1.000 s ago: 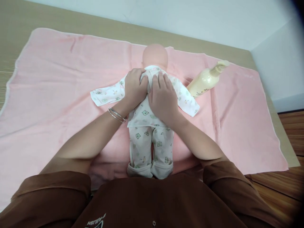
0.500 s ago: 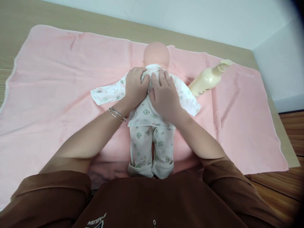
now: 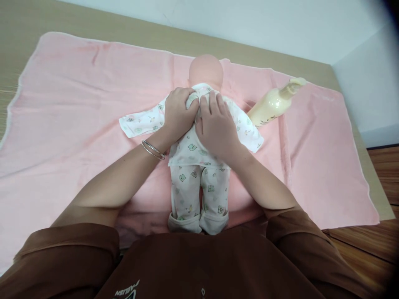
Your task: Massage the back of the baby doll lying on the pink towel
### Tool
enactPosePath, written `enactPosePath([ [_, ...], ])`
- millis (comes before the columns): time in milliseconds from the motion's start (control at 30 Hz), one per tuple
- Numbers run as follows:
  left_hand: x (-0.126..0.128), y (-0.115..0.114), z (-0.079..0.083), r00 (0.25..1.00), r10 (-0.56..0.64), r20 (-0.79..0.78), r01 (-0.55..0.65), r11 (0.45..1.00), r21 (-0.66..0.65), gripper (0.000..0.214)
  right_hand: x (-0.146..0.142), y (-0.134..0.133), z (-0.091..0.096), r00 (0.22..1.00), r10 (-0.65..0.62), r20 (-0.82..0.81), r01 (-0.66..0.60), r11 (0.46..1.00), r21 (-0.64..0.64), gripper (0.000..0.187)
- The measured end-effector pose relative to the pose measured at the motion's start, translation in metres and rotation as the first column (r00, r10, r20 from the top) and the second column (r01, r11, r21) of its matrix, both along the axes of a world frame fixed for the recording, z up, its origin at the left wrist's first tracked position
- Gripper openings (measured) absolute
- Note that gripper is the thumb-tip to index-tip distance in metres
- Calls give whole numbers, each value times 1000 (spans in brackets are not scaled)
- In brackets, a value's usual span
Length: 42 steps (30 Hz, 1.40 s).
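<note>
A baby doll [image 3: 199,151] in a white printed top and trousers lies face down, the back of its bald head away from me. My left hand [image 3: 181,109] is closed over the doll's left shoulder, its thumb lying on the upper back. Spread flat on the right side of the doll's back is my right hand [image 3: 216,126], open, its fingers pointing toward the head. The sleeves stretch out to both sides; no doll hands show at the cuffs. Turned-up trouser cuffs end close to my body, and the feet are hidden.
A pink blanket [image 3: 81,108] lies under the doll on a wooden table [image 3: 131,29]. To the right, a cream pump bottle [image 3: 270,107] stands by the doll's right sleeve. White walls [image 3: 249,25] rise behind; wooden floor shows at the lower right.
My right hand was smeared by motion before and is sharper now, with its fingers shifted slightly to the right on the doll's back. The left hand stays at the shoulder.
</note>
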State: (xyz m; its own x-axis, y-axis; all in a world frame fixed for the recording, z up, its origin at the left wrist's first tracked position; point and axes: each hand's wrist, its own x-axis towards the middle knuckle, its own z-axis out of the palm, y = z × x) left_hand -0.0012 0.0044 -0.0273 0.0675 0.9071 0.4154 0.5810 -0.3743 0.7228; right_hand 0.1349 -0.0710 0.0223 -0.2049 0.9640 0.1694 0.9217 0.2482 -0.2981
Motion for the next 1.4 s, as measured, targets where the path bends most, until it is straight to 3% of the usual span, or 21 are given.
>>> enactPosePath([
  [167,0,-5,18,993,4,-118,-16,994,-105,11,4,10,8,998,54,-34,-56,996,-63,60],
  [300,2,-17,28,978,-20,-208,-5,993,-117,11,25,37,10,989,-122,-83,109,984,-141,53],
  [400,6,-29,29,967,-43,-251,31,998,-52,22,32,46,8,981,-179,-77,167,976,-139,49],
  [533,9,-35,28,960,-57,-273,54,998,-18,22,31,46,9,991,-132,-16,129,984,-125,52],
  [700,0,-11,16,978,-7,-208,-3,999,-49,11,26,29,8,992,-23,127,34,996,-88,61],
  [833,-5,1,4,990,-16,-138,18,1000,13,15,22,15,5,994,40,101,-35,998,-48,63],
  [933,0,-11,8,974,-35,-224,49,997,55,11,23,19,6,997,27,72,-25,999,-32,56],
  [1033,8,-30,18,931,-67,-360,112,988,106,28,27,33,8,999,-31,19,32,998,-59,48],
  [1133,11,-38,24,936,-99,-339,143,984,107,32,31,41,6,994,-101,-37,98,993,-73,50],
  [1333,1,-10,19,977,-57,-204,51,998,-36,6,27,28,1,999,-42,15,42,998,-41,48],
  [1400,-4,1,16,982,-51,-181,44,998,-41,12,25,23,5,1000,5,7,-5,999,-50,46],
])
